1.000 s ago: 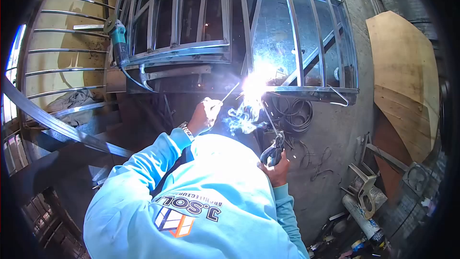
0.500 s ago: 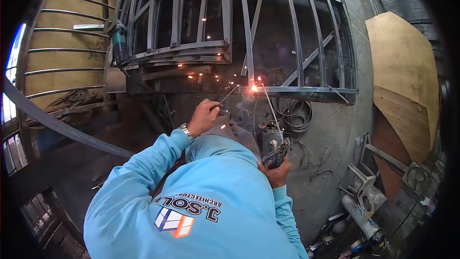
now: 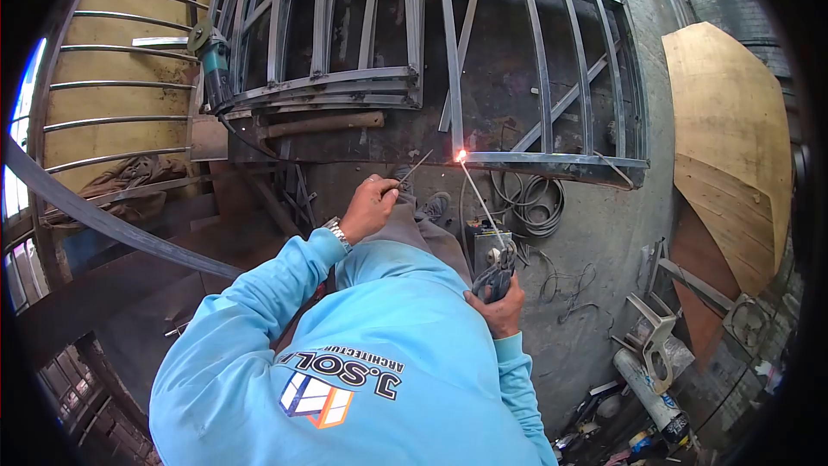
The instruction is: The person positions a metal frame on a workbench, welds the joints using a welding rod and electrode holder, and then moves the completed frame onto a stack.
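My right hand is closed around a dark electrode holder. From its jaws a thin welding rod slants up to the near left corner of a metal frame, where a red-white glow hides the exact contact. My left hand pinches a thin pointed metal rod, its tip just left of that corner and apart from the frame. Welded of square tubes with several bars, the frame lies flat on a dark work surface.
Similar frames are stacked at the left, beside an angle grinder. A wooden-looking handle lies in front of them. Coiled cable rests on the floor. Plywood and a cylinder are at the right.
The scattered orange sparks are gone and the glow at the frame corner is smaller. The welding rod's tip now meets the glow. Both hands have barely moved.
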The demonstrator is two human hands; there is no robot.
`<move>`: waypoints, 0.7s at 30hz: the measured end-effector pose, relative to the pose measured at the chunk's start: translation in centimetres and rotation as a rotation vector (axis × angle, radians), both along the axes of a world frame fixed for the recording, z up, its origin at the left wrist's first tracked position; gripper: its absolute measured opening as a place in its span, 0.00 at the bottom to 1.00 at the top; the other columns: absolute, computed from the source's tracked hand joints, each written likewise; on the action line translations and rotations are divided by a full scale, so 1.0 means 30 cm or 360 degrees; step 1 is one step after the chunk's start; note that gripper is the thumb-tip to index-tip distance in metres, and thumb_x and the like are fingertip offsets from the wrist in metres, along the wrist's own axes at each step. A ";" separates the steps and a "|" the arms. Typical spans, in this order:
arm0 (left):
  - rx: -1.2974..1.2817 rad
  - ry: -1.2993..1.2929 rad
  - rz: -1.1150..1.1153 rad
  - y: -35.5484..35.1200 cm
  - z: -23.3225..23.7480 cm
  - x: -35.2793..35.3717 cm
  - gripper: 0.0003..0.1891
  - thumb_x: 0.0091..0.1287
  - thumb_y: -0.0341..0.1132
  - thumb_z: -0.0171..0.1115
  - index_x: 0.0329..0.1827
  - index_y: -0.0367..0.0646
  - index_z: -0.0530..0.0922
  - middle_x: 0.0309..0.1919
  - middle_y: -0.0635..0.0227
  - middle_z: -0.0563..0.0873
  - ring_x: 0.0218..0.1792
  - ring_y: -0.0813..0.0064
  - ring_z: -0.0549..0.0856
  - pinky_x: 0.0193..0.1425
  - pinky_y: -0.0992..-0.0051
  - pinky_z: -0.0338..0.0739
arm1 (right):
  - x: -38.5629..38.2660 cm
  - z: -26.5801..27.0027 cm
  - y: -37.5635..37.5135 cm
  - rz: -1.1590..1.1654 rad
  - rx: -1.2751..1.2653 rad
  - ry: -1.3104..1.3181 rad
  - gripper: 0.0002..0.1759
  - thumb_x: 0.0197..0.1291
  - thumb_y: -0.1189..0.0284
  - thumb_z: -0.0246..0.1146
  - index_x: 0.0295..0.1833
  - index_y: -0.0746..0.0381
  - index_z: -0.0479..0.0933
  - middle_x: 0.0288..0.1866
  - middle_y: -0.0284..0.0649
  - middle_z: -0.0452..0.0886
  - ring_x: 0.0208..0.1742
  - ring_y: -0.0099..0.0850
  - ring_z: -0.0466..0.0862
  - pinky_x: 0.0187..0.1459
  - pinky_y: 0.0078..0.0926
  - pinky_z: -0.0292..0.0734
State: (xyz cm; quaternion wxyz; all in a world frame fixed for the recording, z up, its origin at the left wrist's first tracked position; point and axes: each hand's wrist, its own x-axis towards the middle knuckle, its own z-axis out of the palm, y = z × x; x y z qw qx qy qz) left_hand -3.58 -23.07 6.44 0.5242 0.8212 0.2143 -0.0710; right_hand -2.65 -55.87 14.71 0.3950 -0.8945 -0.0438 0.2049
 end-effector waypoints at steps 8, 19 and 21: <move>0.0006 -0.0031 0.0017 -0.003 -0.006 0.001 0.11 0.71 0.30 0.61 0.50 0.33 0.86 0.38 0.54 0.85 0.42 0.58 0.83 0.49 0.64 0.77 | 0.006 -0.001 -0.001 0.0034 0.0000 0.0021 0.39 0.36 0.57 0.87 0.47 0.71 0.76 0.30 0.43 0.86 0.28 0.36 0.88 0.34 0.34 0.84; 0.0131 -0.0105 -0.0154 0.012 -0.020 0.000 0.10 0.70 0.30 0.60 0.47 0.33 0.85 0.35 0.51 0.85 0.39 0.57 0.83 0.46 0.63 0.76 | -0.008 -0.036 -0.012 -0.0091 0.0108 0.0066 0.42 0.38 0.53 0.86 0.47 0.76 0.77 0.22 0.35 0.81 0.22 0.27 0.82 0.29 0.30 0.79; 0.0349 -0.0453 -0.0316 0.020 -0.058 -0.015 0.11 0.70 0.31 0.60 0.48 0.33 0.86 0.35 0.52 0.85 0.38 0.57 0.82 0.46 0.63 0.76 | 0.004 -0.018 0.000 -0.0096 0.0206 0.0222 0.36 0.39 0.55 0.86 0.43 0.70 0.77 0.21 0.32 0.78 0.21 0.24 0.79 0.26 0.29 0.76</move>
